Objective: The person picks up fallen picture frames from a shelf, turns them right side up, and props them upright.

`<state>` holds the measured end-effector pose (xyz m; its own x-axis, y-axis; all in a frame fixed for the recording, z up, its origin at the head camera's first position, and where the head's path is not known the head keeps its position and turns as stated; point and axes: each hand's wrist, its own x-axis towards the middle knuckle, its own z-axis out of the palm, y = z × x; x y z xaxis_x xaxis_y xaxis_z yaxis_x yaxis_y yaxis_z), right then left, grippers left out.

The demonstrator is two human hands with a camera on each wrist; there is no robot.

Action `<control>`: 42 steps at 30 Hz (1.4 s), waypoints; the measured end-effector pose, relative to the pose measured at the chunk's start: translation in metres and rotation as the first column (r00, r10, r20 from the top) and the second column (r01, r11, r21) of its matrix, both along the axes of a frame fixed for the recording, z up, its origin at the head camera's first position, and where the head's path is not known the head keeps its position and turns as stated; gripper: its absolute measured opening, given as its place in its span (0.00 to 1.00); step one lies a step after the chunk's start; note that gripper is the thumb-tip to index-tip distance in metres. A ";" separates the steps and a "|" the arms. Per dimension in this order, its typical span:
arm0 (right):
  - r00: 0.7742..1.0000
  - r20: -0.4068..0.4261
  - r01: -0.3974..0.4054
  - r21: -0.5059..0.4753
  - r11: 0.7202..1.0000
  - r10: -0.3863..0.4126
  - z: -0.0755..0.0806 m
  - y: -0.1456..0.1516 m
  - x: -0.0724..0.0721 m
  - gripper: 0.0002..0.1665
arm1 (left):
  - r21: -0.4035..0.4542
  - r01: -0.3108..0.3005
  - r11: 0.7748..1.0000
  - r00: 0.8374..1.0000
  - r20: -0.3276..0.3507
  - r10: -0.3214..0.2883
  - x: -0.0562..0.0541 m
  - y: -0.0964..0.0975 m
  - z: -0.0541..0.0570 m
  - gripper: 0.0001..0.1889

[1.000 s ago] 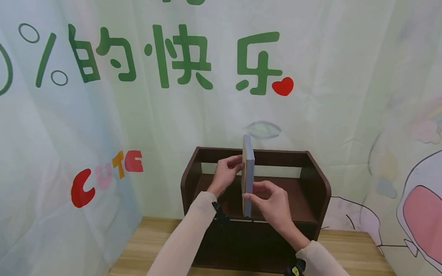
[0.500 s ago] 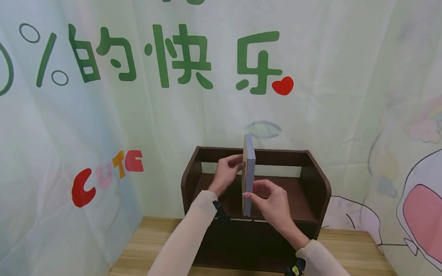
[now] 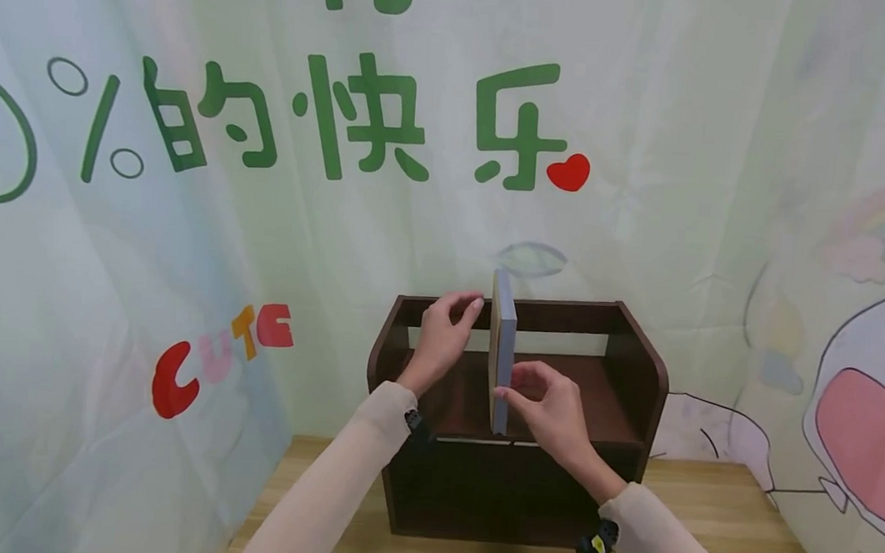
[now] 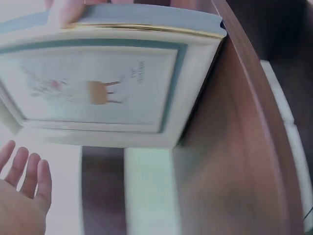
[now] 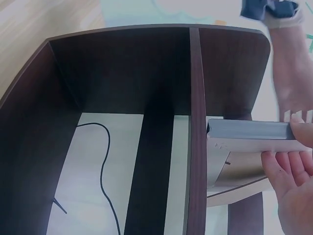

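A picture frame [image 3: 505,363] with blue-grey edges stands upright, edge-on to me, on the upper board of a dark brown shelf [image 3: 572,392]. Its pale front, with gold trim and a small print [image 4: 98,90], shows in the left wrist view. My right hand [image 3: 551,412] pinches the near edge low down, thumb on the edge and fingers behind. In the right wrist view the frame's bottom meets the shelf board [image 5: 197,147]. Just left of the frame, my left hand [image 3: 443,335] is raised with a gap between it and the frame, fingers relaxed and holding nothing.
The shelf has raised side panels [image 3: 636,370] and a back rail [image 3: 560,316]. It stands on a wooden tabletop [image 3: 723,508] against a printed curtain [image 3: 414,242]. A thin black cable [image 5: 103,161] shows through the lower compartment's open back.
My left hand has let go of the picture frame and moved left and slightly up. My right hand keeps its pinch on the near edge, and the frame stays upright.
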<state>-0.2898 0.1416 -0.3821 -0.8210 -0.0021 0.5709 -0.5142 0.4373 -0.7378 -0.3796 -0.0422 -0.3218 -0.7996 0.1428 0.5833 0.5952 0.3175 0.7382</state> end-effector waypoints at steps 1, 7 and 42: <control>1.000 0.001 -0.001 -0.002 1.000 0.001 0.000 0.000 0.000 0.20 | -0.022 0.011 1.000 1.000 -0.013 -0.012 0.005 -0.003 0.005 0.17; 1.000 0.006 -0.017 -0.017 1.000 0.018 -0.001 -0.001 0.001 0.20 | -0.187 0.078 0.979 0.991 -0.088 -0.096 0.031 -0.020 0.037 0.19; 0.995 -0.094 0.030 -0.042 0.999 -0.033 -0.014 0.008 -0.006 0.13 | -0.667 0.056 0.743 0.809 -0.406 -0.426 0.036 -0.020 0.056 0.30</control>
<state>-0.2954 0.1498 -0.3965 -0.7626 0.0474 0.6451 -0.5690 0.4254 -0.7038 -0.3431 -0.0622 -0.2660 -0.2969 0.7478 0.5938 0.9314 0.3640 0.0073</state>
